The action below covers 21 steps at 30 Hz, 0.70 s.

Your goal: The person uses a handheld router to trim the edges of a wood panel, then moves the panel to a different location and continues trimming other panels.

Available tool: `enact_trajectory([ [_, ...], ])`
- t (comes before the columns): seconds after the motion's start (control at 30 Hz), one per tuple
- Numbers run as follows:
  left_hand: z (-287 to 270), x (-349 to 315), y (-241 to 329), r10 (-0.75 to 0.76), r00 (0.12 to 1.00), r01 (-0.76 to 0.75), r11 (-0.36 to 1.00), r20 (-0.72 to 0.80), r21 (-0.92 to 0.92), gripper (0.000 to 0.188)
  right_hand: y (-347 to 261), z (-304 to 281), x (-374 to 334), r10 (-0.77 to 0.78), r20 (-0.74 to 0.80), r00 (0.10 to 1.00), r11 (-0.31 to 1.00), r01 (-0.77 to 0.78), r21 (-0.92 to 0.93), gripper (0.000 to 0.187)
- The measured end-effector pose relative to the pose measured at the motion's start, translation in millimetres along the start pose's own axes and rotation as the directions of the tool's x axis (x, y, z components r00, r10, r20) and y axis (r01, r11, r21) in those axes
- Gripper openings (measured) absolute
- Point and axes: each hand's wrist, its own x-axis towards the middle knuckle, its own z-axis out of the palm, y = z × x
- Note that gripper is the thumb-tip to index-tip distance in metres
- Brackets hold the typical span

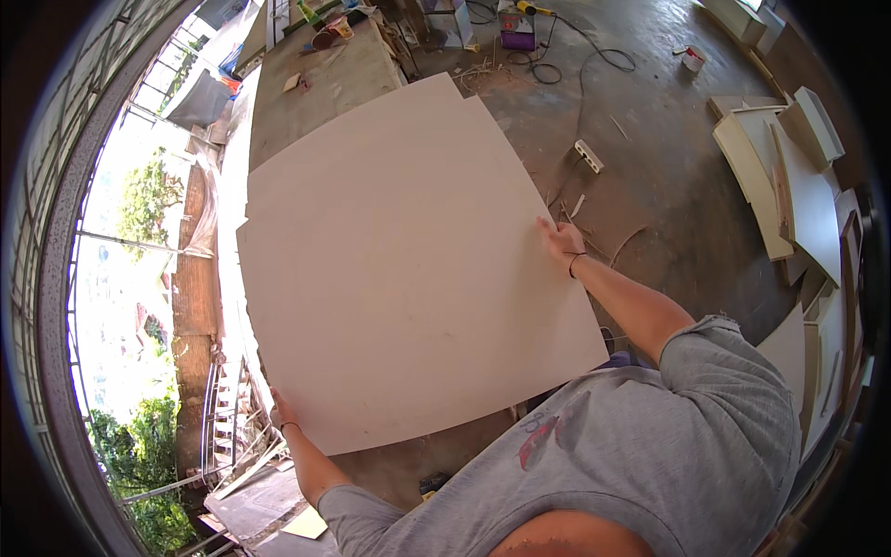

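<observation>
A large white board fills the middle of the view, its far end over a workbench. Small steps in its outline at the far right corner and on the left side may come from a second sheet; I cannot tell. My right hand grips the board's right edge, thumb on top and the other fingers hidden below. At the near left corner my left hand holds the left edge, its fingers mostly out of sight. A dark band circles my right wrist.
The workbench bears a small wood scrap. On the floor to the right lie a power strip, cables and offcuts. A small tub stands farther off. Panels are piled at the right; a railing runs along the left.
</observation>
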Motion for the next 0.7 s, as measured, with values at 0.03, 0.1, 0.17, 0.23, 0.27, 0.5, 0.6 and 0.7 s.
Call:
enact_trajectory([
  [0.03,-5.6,-10.5,5.8,0.01,1.0,-0.01,1.0,-0.01,-0.023,0.097,-1.5,-1.2,0.0,0.005,-0.005,1.0,1.0,-0.005,0.0,0.071],
  [0.1,-16.3,-26.6,11.4,0.016,0.999,-0.019,0.997,-0.037,-0.068,0.096,-2.9,-3.2,0.5,-0.004,0.001,1.0,0.999,0.004,-0.033,0.072],
  [0.17,-29.3,-45.1,17.3,0.011,0.997,-0.016,0.997,-0.071,-0.076,0.094,-2.2,-6.8,1.3,-0.032,0.031,0.999,0.995,0.035,-0.094,0.074],
  [0.23,-40.2,-55.7,19.4,-0.006,0.993,-0.004,0.997,-0.12,-0.08,0.093,-2.5,-8.2,-1.8,-0.052,0.023,0.998,0.995,0.054,-0.088,0.076],
  [0.27,-44.9,-58.9,18.9,-0.018,0.988,0.005,0.997,-0.154,-0.083,0.092,-2.3,-9.5,-3.3,-0.06,0.019,0.998,0.994,0.062,-0.088,0.077],
  [0.5,-95.4,-58.7,39.2,0.145,0.974,-0.143,0.989,-0.172,0.026,0.086,28.2,-21.1,6.1,-0.074,0.029,0.997,0.997,0.074,0.012,0.075],
  [0.6,-134.9,-71.4,60.8,0.269,0.951,-0.251,0.959,-0.152,0.13,0.083,42.8,-25.3,-0.1,-0.066,0.008,0.998,0.991,0.065,0.115,0.074],
  [0.7,-174.1,-100.9,110.8,0.411,0.909,-0.4,0.907,-0.069,0.129,0.074,55.7,-36.4,3.1,-0.023,0.01,1.0,0.974,0.02,0.227,0.075],
])
